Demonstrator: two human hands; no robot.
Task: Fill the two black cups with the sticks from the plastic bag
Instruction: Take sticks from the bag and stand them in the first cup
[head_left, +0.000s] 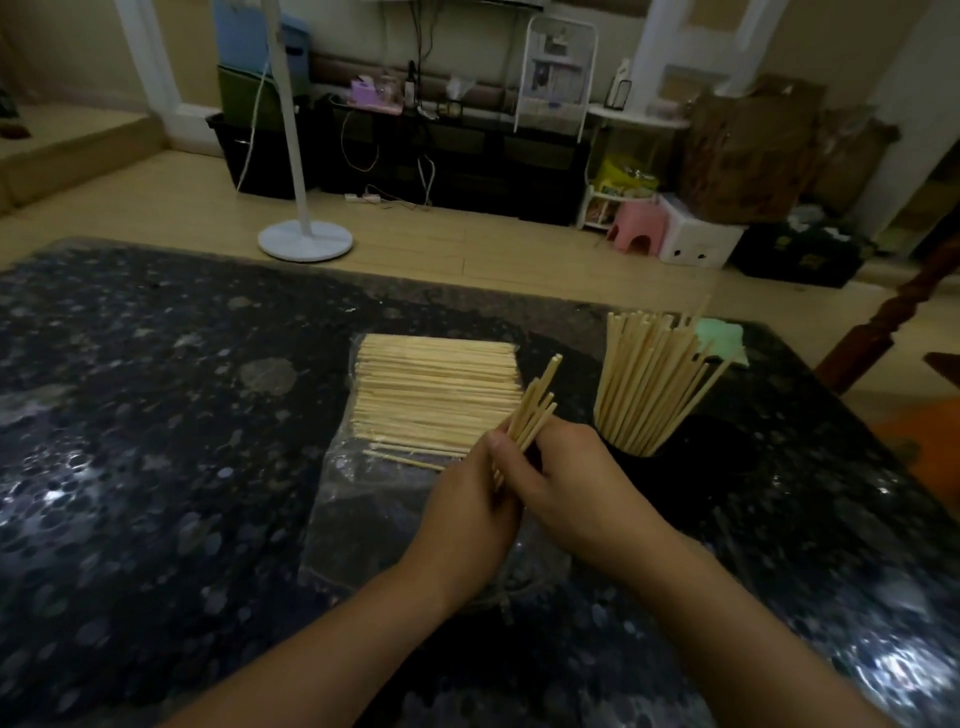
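Sticks in both hands: I've got a small bundle (530, 410) pinched between left hand (467, 512) and right hand (569, 493), both grips curled round it, tips angled up-right. The black cup (636, 460), already bristling with sticks, sits just right of my right hand, the nearer one. The plastic bag (436, 395) lies behind on the bench (156, 415).
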